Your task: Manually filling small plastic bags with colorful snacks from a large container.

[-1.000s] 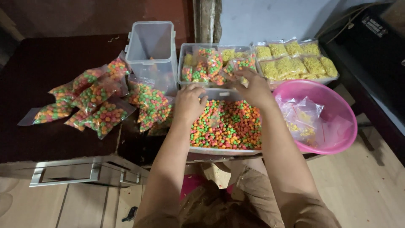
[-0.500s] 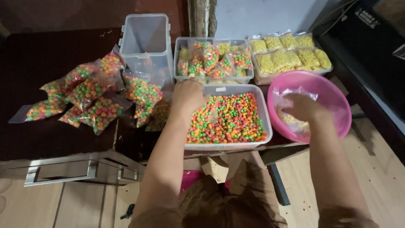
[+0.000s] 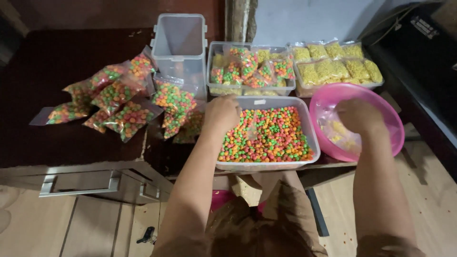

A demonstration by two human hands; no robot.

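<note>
Spillage is judged likely: the left hand (image 3: 222, 113) is rested, fingers curled together, on the rim of the clear tub (image 3: 304, 124) of coloured balls. Right of the tub, the right hand (image 3: 359, 115) is buried in the pink bowl (image 3: 391, 124); its finger state cannot be told.

Dim indoor scene, lit softly from above and slightly ahead. The brightest areas are the pale wall (image 3: 304, 19) at top centre and the clear plastic tubs. The dark desk (image 3: 52, 71) on the left swallows detail, and the top corners fall into near-black shadow. Colours look a little muddy and grainy. The right hand (image 3: 359, 114) is slightly smeared by motion. Straight edges bow mildly toward the frame's borders.
</note>
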